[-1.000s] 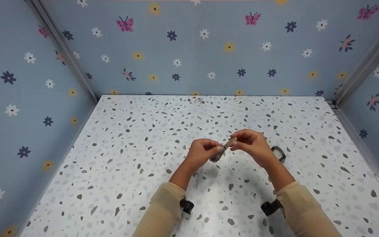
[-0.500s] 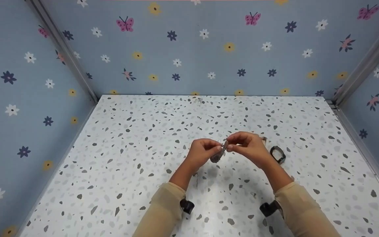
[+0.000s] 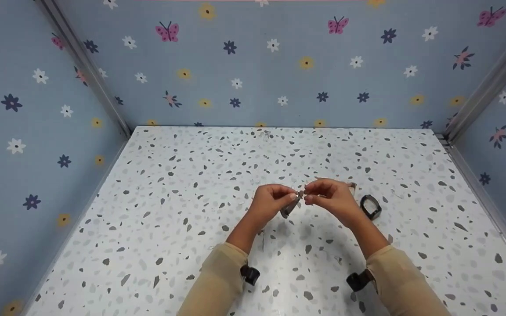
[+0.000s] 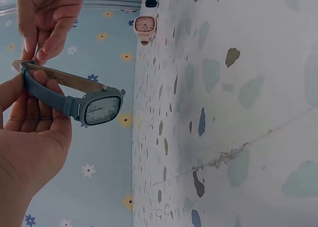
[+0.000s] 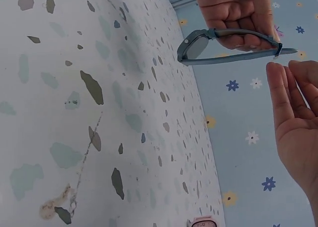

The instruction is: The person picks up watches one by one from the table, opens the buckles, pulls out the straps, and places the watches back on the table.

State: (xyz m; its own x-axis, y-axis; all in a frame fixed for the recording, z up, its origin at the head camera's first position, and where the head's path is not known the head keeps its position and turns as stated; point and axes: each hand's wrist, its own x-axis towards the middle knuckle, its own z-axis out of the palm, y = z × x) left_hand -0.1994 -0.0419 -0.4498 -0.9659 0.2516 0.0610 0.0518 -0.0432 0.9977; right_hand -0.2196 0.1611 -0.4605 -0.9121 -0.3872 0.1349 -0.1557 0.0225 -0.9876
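Observation:
A blue-grey wristwatch (image 4: 102,108) with a squarish face hangs from my left hand (image 3: 270,202), its strap buckled round into a loop. The left thumb and fingers pinch the strap (image 5: 233,58) at the buckle end, above the tabletop. Just past the buckle, the strap's tip pokes out. My right hand (image 3: 334,199) is beside that tip, thumb and fingers bent slightly and parted, with nothing between them. In the right wrist view, a narrow gap shows between the right fingertips (image 5: 274,70) and the strap.
Right of the hands, a pink watch (image 4: 145,26) and a dark-strapped watch (image 3: 370,207) lie on the speckled white tabletop (image 3: 182,175). Blue flowered panels (image 3: 262,61) enclose the back and sides. Each forearm carries a black wrist camera (image 3: 250,275).
My right hand pinched the strap's free end and moved it in toward the buckle. Now its fingers have let go and drawn slightly away. The left hand keeps its pinch, nearly still.

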